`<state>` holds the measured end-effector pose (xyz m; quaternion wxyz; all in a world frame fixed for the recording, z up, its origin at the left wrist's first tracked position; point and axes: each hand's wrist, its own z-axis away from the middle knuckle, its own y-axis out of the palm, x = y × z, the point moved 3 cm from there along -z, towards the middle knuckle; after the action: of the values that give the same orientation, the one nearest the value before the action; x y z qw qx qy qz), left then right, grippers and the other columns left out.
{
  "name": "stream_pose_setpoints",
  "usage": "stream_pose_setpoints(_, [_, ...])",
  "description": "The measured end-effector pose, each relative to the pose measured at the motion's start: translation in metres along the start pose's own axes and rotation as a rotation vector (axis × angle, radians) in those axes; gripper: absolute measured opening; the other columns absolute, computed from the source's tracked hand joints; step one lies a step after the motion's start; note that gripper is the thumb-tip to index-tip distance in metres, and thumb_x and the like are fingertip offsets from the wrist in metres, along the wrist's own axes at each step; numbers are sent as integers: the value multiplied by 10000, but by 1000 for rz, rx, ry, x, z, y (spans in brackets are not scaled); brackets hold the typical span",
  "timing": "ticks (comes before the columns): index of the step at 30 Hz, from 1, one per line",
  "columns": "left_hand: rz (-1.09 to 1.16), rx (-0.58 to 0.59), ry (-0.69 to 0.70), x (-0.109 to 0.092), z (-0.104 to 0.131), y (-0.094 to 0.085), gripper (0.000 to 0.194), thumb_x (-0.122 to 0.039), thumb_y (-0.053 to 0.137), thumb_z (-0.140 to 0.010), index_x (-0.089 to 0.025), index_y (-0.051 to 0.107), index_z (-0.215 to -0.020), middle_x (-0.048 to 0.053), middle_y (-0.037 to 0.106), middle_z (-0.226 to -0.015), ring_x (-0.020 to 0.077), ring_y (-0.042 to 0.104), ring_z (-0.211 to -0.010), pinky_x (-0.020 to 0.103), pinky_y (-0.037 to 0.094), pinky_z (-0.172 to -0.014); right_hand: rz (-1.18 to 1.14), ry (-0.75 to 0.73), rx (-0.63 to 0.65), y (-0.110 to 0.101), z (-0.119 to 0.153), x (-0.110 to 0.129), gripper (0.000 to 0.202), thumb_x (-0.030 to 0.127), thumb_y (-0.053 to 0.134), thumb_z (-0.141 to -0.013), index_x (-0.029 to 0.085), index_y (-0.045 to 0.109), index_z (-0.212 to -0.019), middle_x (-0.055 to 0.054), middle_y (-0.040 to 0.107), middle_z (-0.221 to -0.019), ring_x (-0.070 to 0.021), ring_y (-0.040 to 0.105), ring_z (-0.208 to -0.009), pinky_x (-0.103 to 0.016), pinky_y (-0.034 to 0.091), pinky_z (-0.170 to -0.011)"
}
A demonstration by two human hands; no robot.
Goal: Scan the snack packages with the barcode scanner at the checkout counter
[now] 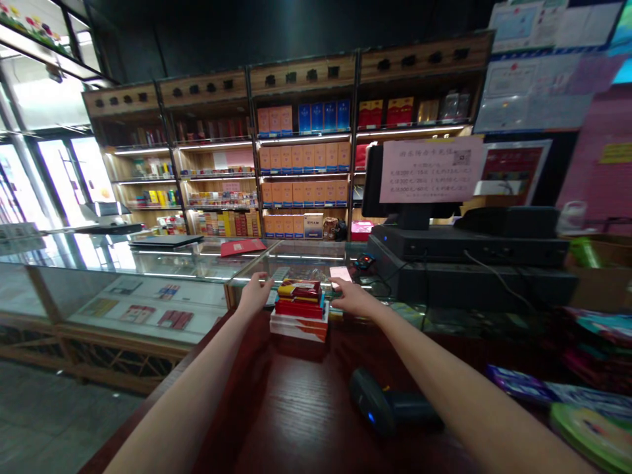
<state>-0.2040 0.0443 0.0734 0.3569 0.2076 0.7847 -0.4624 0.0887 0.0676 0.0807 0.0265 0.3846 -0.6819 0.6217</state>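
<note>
A stack of small boxes stands on the dark red wooden counter [291, 401], between my two hands. At its base are white-and-orange boxes [299, 325], with a red box [299, 308] above and dark red and yellow packs [299, 289] on top. My left hand [255, 294] hovers just left of the stack, fingers stretched forward and nothing visible in them. To the right of the stack is my right hand [354, 297], its fingers extended beside a pale pink slip of paper [340, 272]. Whether they touch the slip, I cannot tell.
A black barcode scanner [378, 401] lies near my right forearm. The register monitor [372, 181] with a pink paper sign stands at right. Ahead is a glass display counter [197, 260] bearing a red folder [241, 247]. Snack packets [523, 385] lie at lower right.
</note>
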Motion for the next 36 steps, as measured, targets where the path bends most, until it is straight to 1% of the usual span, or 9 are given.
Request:
stream_pose_setpoints(4, [54,-53,19,-3,16,-6,385,-325,537,-897,-144,582,-1234,98,755,-934,230,728,-876,335,518,-829,-24,6,-36,2,27,-8,649,166,668,-777,182,534,-1412,-131,694,-1265,-254,694,-1045,-347,509,-915])
stream_pose_setpoints(7, [101,-86,42,-9,34,-6,352,-311,520,-888,-170,594,-1202,75,760,-951,213,728,-882,331,519,-852,-76,-5,-56,5,47,-18,605,171,656,-778,180,568,-1377,-128,715,-1214,-227,709,-941,-333,523,-861])
stream_pose_setpoints(10, [145,-79,72,-16,57,-1,334,-284,477,-887,-188,595,-1184,60,764,-1012,190,730,-878,310,529,-843,-132,-36,-88,6,66,-29,518,158,635,-783,193,628,-1299,-97,751,-1122,-209,707,-861,-331,525,-829])
stream_pose_setpoints(12, [156,-64,92,-22,71,6,296,-284,487,-872,-205,626,-1121,44,768,-991,195,727,-900,311,528,-856,-159,-45,-113,4,78,-37,479,148,621,-789,188,649,-1265,-89,762,-1072,-206,705,-862,-327,522,-832])
stream_pose_setpoints(18, [181,60,262,-47,105,35,240,-323,498,-855,-222,669,-989,38,770,-964,213,716,-936,340,524,-890,-193,-24,-156,-8,112,-56,457,133,606,-786,163,663,-1239,-106,750,-1101,-219,705,-932,-338,517,-868])
stream_pose_setpoints(23, [134,199,329,-78,124,65,263,-348,502,-855,-223,679,-1003,39,767,-990,218,713,-934,343,527,-873,-165,45,-182,-22,141,-73,445,123,607,-789,177,674,-1226,-95,755,-1105,-221,705,-985,-343,512,-906])
stream_pose_setpoints(27, [103,297,415,-105,140,87,254,-351,494,-868,-227,679,-990,31,763,-992,216,708,-950,339,517,-891,-99,85,-203,-40,165,-83,400,120,600,-801,182,701,-1183,-83,759,-1105,-219,705,-1006,-330,507,-920])
stream_pose_setpoints(32, [41,375,477,-134,155,113,238,-315,504,-868,-229,680,-1003,32,760,-1007,218,706,-947,339,518,-883,-52,141,-214,-61,191,-100,373,131,590,-822,188,712,-1170,-77,753,-1149,-219,699,-1047,-322,499,-944])
stream_pose_setpoints(36, [34,442,529,-151,163,139,229,-269,503,-877,-225,679,-1017,36,760,-1033,210,703,-982,321,521,-888,-22,197,-219,-74,207,-121,366,165,597,-837,185,710,-1185,-80,749,-1170,-225,699,-1055,-332,497,-955])
